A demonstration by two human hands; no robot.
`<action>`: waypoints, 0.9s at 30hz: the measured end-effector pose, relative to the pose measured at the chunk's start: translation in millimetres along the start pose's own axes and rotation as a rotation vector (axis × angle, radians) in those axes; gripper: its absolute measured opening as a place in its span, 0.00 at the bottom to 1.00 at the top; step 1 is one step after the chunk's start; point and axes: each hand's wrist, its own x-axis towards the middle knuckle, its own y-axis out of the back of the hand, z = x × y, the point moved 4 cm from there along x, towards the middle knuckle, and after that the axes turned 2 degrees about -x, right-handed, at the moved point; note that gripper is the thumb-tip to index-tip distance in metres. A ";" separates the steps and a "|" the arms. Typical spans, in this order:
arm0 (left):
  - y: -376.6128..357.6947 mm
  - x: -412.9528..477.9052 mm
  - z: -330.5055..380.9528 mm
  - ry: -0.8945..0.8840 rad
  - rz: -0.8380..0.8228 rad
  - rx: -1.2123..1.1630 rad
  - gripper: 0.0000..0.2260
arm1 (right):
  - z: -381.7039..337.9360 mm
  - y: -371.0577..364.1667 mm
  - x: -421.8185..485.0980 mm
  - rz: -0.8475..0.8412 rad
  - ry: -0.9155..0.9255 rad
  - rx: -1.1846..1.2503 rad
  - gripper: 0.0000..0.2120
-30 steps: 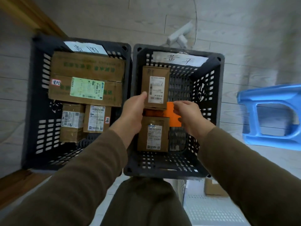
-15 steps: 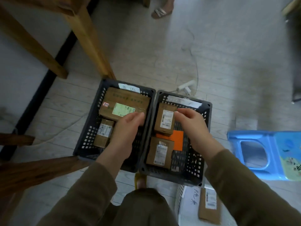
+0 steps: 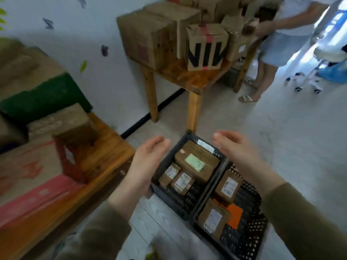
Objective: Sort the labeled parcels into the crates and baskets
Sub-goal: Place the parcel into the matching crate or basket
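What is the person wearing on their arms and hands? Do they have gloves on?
No gloves. The left hand and right hand are bare, with no ring, watch or bracelet showing. Both arms are in long, plain olive-brown sleeves. The left sleeve and right sleeve end at the wrists, with no pattern or writing visible.

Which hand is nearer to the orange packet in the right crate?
Right. The right hand is above the far end of the right crate, beyond the orange packet; the left hand is past the outer wall of the left crate, farther off.
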 end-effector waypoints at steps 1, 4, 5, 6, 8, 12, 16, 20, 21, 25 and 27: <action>15.9 -9.6 7.4 -0.015 0.042 0.014 0.20 | -14.3 -7.7 -4.5 -0.014 0.030 -0.019 0.03; 68.2 -42.1 26.6 -0.069 0.149 -0.017 0.20 | -52.4 -41.9 -19.0 -0.089 0.106 -0.064 0.09; 82.7 -51.5 32.0 -0.082 0.172 -0.021 0.20 | -62.8 -53.4 -23.9 -0.117 0.128 -0.063 0.11; 99.7 -60.3 35.3 -0.092 0.207 -0.019 0.20 | -73.2 -66.9 -30.3 -0.155 0.151 -0.055 0.11; 140.5 -80.9 41.1 -0.116 0.290 -0.031 0.20 | -95.3 -102.3 -44.9 -0.235 0.199 -0.043 0.10; 213.5 -116.3 42.3 -0.144 0.402 -0.060 0.21 | -133.2 -169.3 -75.8 -0.342 0.280 -0.011 0.14; 282.9 -149.7 37.6 -0.135 0.470 -0.133 0.24 | -165.8 -233.1 -108.0 -0.460 0.316 0.030 0.13; 338.7 -178.0 37.7 -0.180 0.564 -0.147 0.20 | -188.7 -285.8 -133.0 -0.539 0.351 0.043 0.13; 351.0 -182.3 38.5 -0.204 0.589 -0.123 0.21 | -193.7 -298.3 -137.8 -0.559 0.361 0.050 0.15; 394.9 -190.5 39.7 -0.259 0.655 -0.103 0.22 | -212.7 -344.5 -152.6 -0.620 0.404 -0.006 0.28; 400.1 -188.3 39.8 -0.254 0.661 -0.104 0.22 | -215.6 -352.9 -152.7 -0.632 0.409 -0.004 0.28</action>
